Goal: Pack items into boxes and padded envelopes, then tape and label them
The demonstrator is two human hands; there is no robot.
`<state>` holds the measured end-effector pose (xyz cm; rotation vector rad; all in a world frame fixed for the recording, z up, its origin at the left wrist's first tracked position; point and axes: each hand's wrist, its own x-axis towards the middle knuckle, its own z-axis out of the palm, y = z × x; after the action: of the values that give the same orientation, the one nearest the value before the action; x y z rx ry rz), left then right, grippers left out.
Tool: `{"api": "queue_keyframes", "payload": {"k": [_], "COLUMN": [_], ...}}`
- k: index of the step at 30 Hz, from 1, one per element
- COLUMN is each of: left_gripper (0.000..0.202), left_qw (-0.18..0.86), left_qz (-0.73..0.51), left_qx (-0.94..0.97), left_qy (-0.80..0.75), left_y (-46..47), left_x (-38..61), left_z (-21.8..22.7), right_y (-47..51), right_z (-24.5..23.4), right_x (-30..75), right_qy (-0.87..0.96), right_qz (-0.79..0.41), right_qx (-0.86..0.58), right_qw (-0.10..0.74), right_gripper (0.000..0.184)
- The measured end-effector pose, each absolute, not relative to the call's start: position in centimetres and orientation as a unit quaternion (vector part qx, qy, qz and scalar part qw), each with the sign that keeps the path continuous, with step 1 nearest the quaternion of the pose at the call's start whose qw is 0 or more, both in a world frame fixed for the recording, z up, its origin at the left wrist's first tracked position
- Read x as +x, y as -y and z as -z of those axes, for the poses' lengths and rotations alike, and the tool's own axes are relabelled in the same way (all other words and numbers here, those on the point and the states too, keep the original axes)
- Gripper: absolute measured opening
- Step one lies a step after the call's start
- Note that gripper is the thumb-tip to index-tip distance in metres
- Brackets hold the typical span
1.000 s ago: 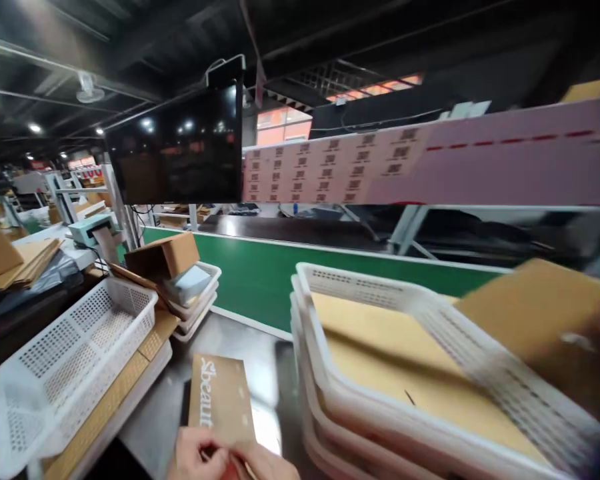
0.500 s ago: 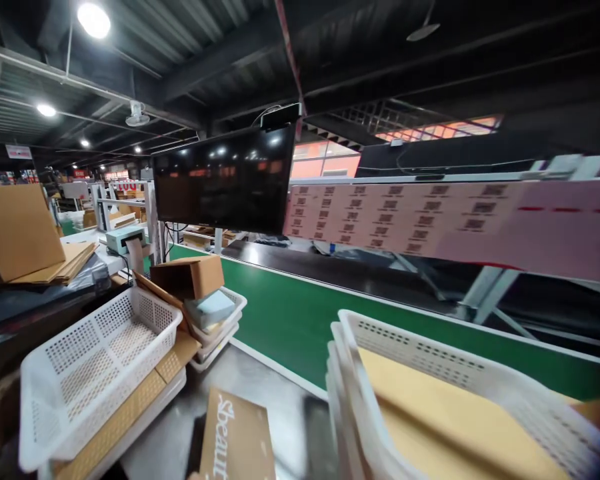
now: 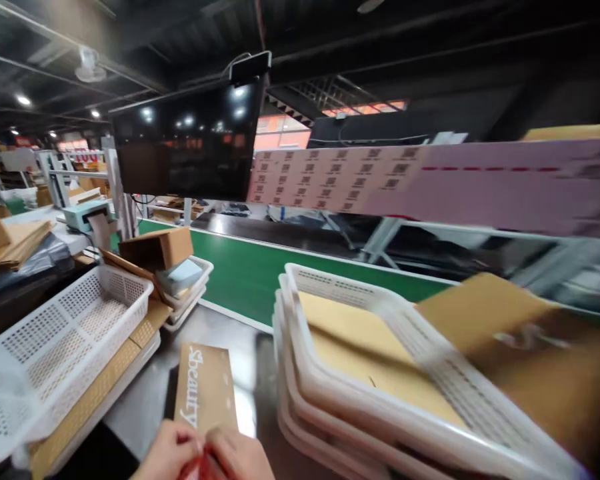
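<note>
We hold a small red thing point(image 3: 200, 465) pinched between our left grip point(image 3: 166, 452) and right grip point(image 3: 241, 455), both closed on it, at the bottom edge of view. It sits at the near end of a brown box point(image 3: 206, 387) lying flat on the steel desk point(image 3: 220, 327). Just right of the box we see a stack of white trays point(image 3: 286, 347), to the left a white perforated basket point(image 3: 65, 333), and beyond them a green belt point(image 3: 245, 270).

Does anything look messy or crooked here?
Yes. The white basket on the left sits askew on cardboard. Behind it, a brown box lies tipped on a small tray stack. Nothing looks spilled.
</note>
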<state>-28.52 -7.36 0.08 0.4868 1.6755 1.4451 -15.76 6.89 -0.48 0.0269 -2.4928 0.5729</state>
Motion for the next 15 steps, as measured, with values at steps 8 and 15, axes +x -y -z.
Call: {"api": "queue_keyframes", "payload": {"k": [8, 15], "left_gripper": [0.066, 0.051], "left_qw": [0.572, 0.599], "left_qz": [-0.549, -0.526], "left_qx": [0.089, 0.142], "left_qy": [-0.603, -0.587], "left_y": [7.8, 7.9], "left_x": [-27.6, -26.4], "left_z": [-0.4, -1.5], "right_y": [-6.2, -5.8], "right_z": [-0.3, -1.8], "right_x": [-14.7, -13.4], "right_qy": [0.937, 0.93], "right_qz": [-0.196, -0.176], "right_qx": [0.026, 0.084], "right_qw": [0.289, 0.312], "right_gripper": [0.008, 0.012]}}
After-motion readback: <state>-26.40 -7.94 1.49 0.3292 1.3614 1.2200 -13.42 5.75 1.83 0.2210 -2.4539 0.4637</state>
